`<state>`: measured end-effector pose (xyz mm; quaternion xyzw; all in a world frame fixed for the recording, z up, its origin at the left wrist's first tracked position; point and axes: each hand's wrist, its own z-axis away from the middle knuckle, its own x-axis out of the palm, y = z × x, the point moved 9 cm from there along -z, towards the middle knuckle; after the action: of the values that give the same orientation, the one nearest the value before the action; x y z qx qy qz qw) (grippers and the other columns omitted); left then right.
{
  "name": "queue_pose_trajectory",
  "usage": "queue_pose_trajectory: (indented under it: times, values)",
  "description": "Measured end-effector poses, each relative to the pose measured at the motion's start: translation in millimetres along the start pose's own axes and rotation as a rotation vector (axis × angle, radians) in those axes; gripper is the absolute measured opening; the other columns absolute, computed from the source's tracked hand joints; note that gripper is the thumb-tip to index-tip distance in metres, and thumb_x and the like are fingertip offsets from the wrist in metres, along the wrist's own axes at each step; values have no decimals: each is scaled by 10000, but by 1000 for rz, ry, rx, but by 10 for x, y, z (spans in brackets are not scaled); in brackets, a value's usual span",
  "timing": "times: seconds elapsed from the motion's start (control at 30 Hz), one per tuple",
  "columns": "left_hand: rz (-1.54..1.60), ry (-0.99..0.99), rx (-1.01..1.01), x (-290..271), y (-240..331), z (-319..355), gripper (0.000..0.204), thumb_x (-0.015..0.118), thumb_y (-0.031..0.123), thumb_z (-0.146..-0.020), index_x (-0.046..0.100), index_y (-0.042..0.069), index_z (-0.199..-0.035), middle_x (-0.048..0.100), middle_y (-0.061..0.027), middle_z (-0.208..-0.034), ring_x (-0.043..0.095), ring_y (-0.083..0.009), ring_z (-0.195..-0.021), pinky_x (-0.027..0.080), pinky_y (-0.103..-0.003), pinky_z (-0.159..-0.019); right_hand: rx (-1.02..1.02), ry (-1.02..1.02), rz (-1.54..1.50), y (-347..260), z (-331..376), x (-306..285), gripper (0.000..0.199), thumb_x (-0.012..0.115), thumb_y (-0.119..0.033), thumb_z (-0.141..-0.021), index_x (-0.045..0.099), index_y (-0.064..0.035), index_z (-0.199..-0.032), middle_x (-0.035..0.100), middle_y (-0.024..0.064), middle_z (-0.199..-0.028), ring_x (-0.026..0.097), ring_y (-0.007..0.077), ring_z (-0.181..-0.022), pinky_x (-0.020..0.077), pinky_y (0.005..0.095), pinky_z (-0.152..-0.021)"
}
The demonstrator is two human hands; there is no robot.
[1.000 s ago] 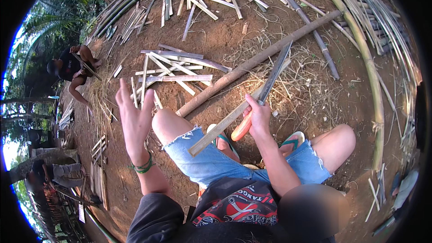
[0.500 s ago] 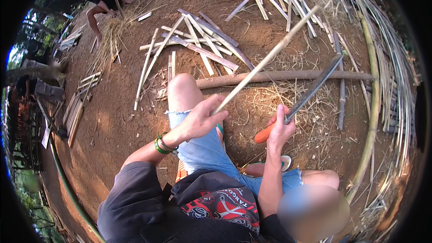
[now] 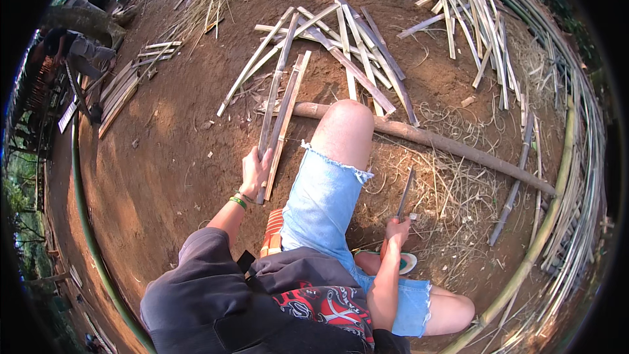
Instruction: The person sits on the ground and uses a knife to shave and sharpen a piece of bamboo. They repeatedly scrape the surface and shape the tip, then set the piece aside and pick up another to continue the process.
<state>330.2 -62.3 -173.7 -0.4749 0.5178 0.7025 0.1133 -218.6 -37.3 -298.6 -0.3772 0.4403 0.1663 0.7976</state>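
Note:
My left hand (image 3: 254, 172), left of my raised knee, is closed around the lower part of a greyish bamboo strip (image 3: 280, 72). That strip slants away from me and a little to the right. Close beside it, a couple more split strips (image 3: 288, 121) lean across the near end of a log. My right hand (image 3: 395, 231) is by my right foot, gripping a long knife (image 3: 406, 191) by its handle, which the fingers mostly cover. The blade points up and away, apart from the bamboo.
A round wooden log (image 3: 445, 143) crosses the ground beyond my knee. Past it lies a pile of split strips (image 3: 357, 46), with another pile (image 3: 481, 26) at far right. Shavings (image 3: 452, 206) litter the right side. Long bamboo poles (image 3: 569, 151) curve along the right edge. Another person (image 3: 82, 52) works at far left.
The thin pale strip is out of my left hand, which has moved left onto a wider greyish strip. My right hand has lowered the knife toward my foot. The view has shifted.

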Motion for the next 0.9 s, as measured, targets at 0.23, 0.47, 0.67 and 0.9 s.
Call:
queue_pose_trajectory:
  times: [0.23, 0.47, 0.67, 0.9]
  values:
    - [-77, -54, -143, 507, -1176, 602, 364, 571, 337, -959, 528, -25, -962, 636, -301, -800, 628, -472, -794, 470, -542, -676, 73, -221, 154, 311, 72, 289, 477, 778, -309, -695, 657, 16, -1023, 704, 243, -977, 669, 422, -979, 506, 477, -898]
    - [-201, -114, -150, 703, -1449, 661, 349, 524, 348, -983, 501, 2, -1019, 635, -285, -881, 611, -465, -853, 473, -542, -730, 80, -172, 206, 390, 96, 324, 456, 771, -362, -699, 670, -10, -971, 707, 227, -951, 673, 422, -953, 511, 489, -884]
    - [-222, -57, -101, 736, -1529, 654, 345, 511, 360, -989, 494, 16, -1012, 630, -258, -925, 617, -445, -882, 482, -524, -740, 101, -184, 170, 337, 162, 313, 433, 768, -366, -710, 654, -54, -988, 708, 199, -967, 669, 409, -957, 503, 484, -889]
    - [-315, -170, -210, 1009, -1659, 441, 376, 519, 373, -984, 515, 12, -1089, 594, -236, -1027, 598, -423, -954, 484, -506, -798, 113, -185, 185, 372, 148, 324, 439, 755, -381, -734, 655, -50, -1004, 708, 203, -977, 667, 406, -979, 501, 479, -902]
